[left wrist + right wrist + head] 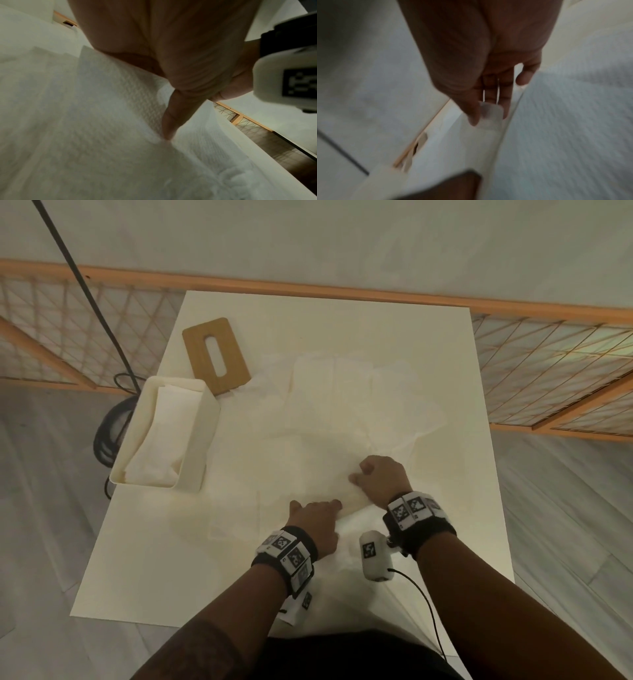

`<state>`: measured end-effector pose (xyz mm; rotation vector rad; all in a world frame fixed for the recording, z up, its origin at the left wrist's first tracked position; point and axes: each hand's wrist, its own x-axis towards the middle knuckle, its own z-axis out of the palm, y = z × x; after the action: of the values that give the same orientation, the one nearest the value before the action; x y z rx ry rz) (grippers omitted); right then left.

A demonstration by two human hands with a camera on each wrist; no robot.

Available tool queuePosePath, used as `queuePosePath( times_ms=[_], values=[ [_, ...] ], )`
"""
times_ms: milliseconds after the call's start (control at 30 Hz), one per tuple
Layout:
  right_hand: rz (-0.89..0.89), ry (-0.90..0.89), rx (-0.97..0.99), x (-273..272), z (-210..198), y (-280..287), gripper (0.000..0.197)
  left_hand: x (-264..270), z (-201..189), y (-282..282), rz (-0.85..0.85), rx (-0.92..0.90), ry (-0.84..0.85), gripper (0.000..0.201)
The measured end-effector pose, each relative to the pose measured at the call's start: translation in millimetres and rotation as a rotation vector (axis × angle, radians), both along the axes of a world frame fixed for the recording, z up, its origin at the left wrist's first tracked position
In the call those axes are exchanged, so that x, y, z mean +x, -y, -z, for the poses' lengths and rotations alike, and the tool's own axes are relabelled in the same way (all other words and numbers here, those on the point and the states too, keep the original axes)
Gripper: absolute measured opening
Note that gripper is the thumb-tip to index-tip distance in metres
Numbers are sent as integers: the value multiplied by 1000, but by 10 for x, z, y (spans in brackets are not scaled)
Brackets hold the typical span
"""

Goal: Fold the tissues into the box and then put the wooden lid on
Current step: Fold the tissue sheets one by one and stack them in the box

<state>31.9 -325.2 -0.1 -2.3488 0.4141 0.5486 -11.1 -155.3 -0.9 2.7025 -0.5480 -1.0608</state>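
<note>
tissue in work: tissue sheet [342, 491] lies flat on the table, right under both hands, between them; creased edge runs roughly left-right from the person, slightly slanted.
left hand: left hand [317, 520] palm down on the sheet's near edge, fingers laid out fairly straight toward the right hand; wrist view shows the fingertips [169, 134] pressing into embossed paper.
right hand: right hand [382, 477] fingers curled; right wrist view, blurred, shows thumb and fingers pinching a thin pale corner of tissue [489, 115].
nearer hand: both touch it; right hand holds the free edge, so the fold looks to be its move, left hand is the anchor (my guess).
loose tissues: more sheets [349, 392] spread beyond the hands and to their right; white on white, can't count them.
box: white tissue box [164, 433] well to the left of the left hand and farther out, open top, long axis running away from the person, slightly tilted.
box contents: folded tissue [161, 446] already inside, lying along the long axis; how many layers, can't tell.
lid: wooden lid [215, 357] with oblong slot, flat on the table just beyond the box, apart from its opening; not on yet.
table: white table [137, 577] under everything.
beyond: black cable [82, 289] off the table's far left; wooden lattice rail [548, 364] past the far edge.
stage: mid-folding, by the look of it; lid step is still to come.
</note>
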Motion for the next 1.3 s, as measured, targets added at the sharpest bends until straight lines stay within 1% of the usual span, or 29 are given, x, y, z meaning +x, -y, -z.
queuePosePath(
  times_ms=[33, 133, 167, 233, 333, 400, 467, 500, 533, 567, 600, 633, 667, 700, 733, 767, 800, 833, 867, 900, 933, 967, 1000, 1033, 1100, 1167, 1200, 1233, 1300],
  values=[
    [48, 26, 80, 7, -34, 54, 21, -4, 8, -6, -3, -2, -3, 44],
    [309, 38, 529, 30, -225, 186, 16, 10, 2, -11, 3, -13, -14, 44],
    [364, 50, 646, 31, -281, 220, 17, 27, -11, -19, 4, -16, -20, 45],
    [425, 85, 809, 24, -411, 283, 22, 73, -42, -56, -30, -30, -47, 52],
    [489, 105, 1003, 63, -626, 420, 31, 204, -140, -140, -180, -102, -42, 59],
    [519, 80, 1113, 72, -778, 497, 36, 332, -254, -193, -350, -270, -82, 59],
    [552, 50, 1178, 54, -893, 583, 49, 482, -364, -238, -641, -607, -237, 55],
    [579, 55, 1189, 82, -885, 632, 44, 549, -429, -249, -822, -803, -341, 54],
    [585, 83, 1187, 108, -921, 666, 31, 603, -485, -262, -988, -973, -454, 53],
    [541, 91, 1202, 120, -923, 709, 22, 652, -546, -267, -1099, -1098, -556, 51],
    [515, 50, 1215, 143, -912, 733, 24, 686, -591, -268, -1155, -1180, -649, 54],
    [461, 1, 1229, 145, -942, 718, 33, 702, -626, -270, -1170, -1232, -717, 62],
    [446, -75, 1269, 141, -1044, 676, 33, 709, -659, -268, -1162, -1279, -763, 70],
    [420, -127, 1269, 158, -1108, 678, 23, 705, -691, -261, -1150, -1312, -789, 75],
    [396, -133, 1270, 161, -1172, 663, 9, 686, -735, -245, -1125, -1336, -802, 74],
    [362, -131, 1235, 143, -1171, 688, 9, 660, -749, -232, -1079, -1335, -781, 65],
    [339, -134, 1208, 131, -1191, 679, 16, 636, -754, -221, -1029, -1332, -760, 49],
    [308, -138, 1173, 121, -1148, 698, 17, 611, -758, -225, -989, -1325, -732, 37],
    [288, -132, 1131, 111, -1111, 704, 19, 590, -773, -232, -977, -1304, -711, 33],
    [290, -129, 1099, 103, -1060, 730, 26, 586, -779, -242, -986, -1284, -707, 35],
    [310, -136, 1072, 96, -1019, 744, 33, 583, -818, -243, -1011, -1267, -716, 44],
    [327, -136, 1066, 88, -983, 753, 35, 589, -843, -252, -1031, -1245, -721, 56],
    [333, -138, 1068, 72, -976, 742, 35, 594, -857, -266, -1035, -1215, -711, 67],
    [332, -141, 1072, 61, -951, 739, 34, 599, -841, -290, -1030, -1192, -674, 73],
    [334, -152, 1068, 51, -935, 712, 30, 600, -839, -319, -1007, -1158, -559, 77],
    [327, -149, 1029, 66, -914, 691, 27, 600, -849, -315, -995, -1133, -484, 87],
    [314, -143, 1006, 73, -905, 683, 28, 599, -882, -295, -1001, -1126, -463, 88],
    [309, -130, 993, 79, -895, 682, 32, 597, -899, -290, -1011, -1133, -440, 81],
    [318, -109, 957, 84, -896, 690, 43, 591, -918, -289, -1060, -1204, -427, 55]
  ],
)
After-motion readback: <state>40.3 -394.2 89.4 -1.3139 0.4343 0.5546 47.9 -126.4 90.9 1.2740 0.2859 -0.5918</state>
